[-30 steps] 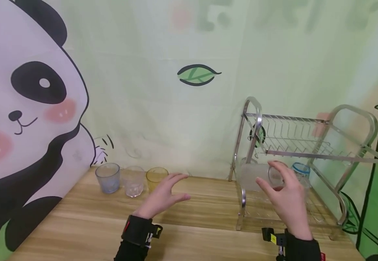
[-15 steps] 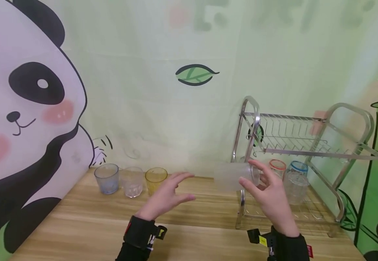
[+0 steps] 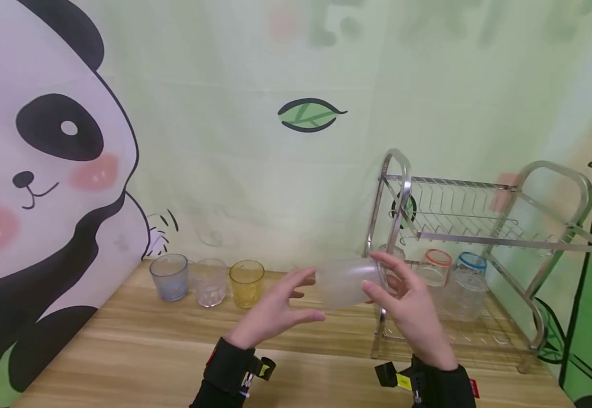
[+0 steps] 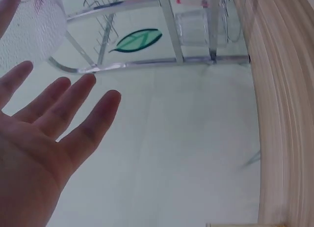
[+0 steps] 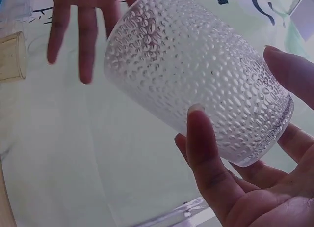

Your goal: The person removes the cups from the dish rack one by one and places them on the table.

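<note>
My right hand (image 3: 412, 314) grips a clear, pebble-textured glass tumbler (image 3: 346, 283) by its right end, thumb on the near side. The tumbler lies sideways in the air above the table, slightly tilted. In the right wrist view its dimpled wall (image 5: 196, 74) fills the middle, with fingertips at its lower right end. My left hand (image 3: 275, 310) is held at the tumbler's left end, thumb and fingers spread apart and holding nothing. In the left wrist view the extended fingers (image 4: 91, 124) show below the tumbler (image 4: 32, 33).
A two-tier metal dish rack (image 3: 480, 243) stands at right, with a red-rimmed glass (image 3: 435, 269) and a blue-rimmed glass (image 3: 469, 277) upside down on its lower tier. At left on the wooden table (image 3: 138, 340) are blue (image 3: 170, 280), clear (image 3: 210, 286) and yellow (image 3: 246, 286) glasses.
The right hand has drawn the tumbler left, out from the rack, uncovering the red-rimmed glass. The left hand has moved right, close to the tumbler's end.
</note>
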`<state>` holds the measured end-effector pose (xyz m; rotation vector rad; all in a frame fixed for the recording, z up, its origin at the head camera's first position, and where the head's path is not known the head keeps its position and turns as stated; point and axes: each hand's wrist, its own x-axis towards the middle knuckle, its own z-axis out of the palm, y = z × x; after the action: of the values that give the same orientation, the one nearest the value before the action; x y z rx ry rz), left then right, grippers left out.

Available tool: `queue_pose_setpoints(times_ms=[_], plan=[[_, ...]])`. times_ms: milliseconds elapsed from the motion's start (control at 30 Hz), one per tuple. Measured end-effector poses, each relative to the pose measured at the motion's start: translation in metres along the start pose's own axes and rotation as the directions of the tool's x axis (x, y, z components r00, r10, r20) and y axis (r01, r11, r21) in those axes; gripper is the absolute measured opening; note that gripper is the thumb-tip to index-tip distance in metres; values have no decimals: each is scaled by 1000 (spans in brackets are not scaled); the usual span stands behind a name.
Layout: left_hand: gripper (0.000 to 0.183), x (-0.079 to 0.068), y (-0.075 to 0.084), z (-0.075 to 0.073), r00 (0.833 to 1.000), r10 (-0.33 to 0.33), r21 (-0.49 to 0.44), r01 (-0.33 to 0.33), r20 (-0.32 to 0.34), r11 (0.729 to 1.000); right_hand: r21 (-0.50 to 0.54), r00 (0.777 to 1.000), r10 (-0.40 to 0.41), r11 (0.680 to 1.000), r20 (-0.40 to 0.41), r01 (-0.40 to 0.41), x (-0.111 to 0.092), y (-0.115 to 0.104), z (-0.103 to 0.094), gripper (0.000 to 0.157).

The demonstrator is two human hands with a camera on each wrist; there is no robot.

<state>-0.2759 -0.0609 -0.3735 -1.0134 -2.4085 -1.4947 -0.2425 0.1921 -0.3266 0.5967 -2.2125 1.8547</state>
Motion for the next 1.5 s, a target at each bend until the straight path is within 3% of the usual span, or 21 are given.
queue_pose_setpoints(times_ms=[267, 533, 700, 867, 1133, 1367, 1500], plan=[[82, 3, 6, 5, 998, 30, -73, -34, -57, 997, 207, 997, 15, 978, 77, -31, 3, 1, 15, 47], [90, -1, 11, 2, 986, 17, -116, -37, -165, 993, 239, 996, 40, 969, 81, -59, 6, 2, 19, 44], [98, -1, 11, 0, 973, 100, -36, -110, -207, 993, 241, 994, 67, 967, 89, -87, 6, 3, 20, 44], [90, -2, 10, -5, 969, 150, 18, -150, -195, 989, 231, 991, 87, 967, 103, -109, 6, 6, 21, 46], [78, -3, 9, -9, 968, 197, -110, -215, -152, 970, 231, 990, 95, 966, 101, -116, 7, 7, 20, 44], [74, -1, 7, -11, 972, 181, -158, -204, -148, 966, 208, 986, 102, 970, 132, -129, 7, 11, 17, 49], [72, -3, 6, -11, 976, 160, -158, -184, -148, 970, 145, 980, 84, 983, 181, -111, 8, 16, 16, 56]])
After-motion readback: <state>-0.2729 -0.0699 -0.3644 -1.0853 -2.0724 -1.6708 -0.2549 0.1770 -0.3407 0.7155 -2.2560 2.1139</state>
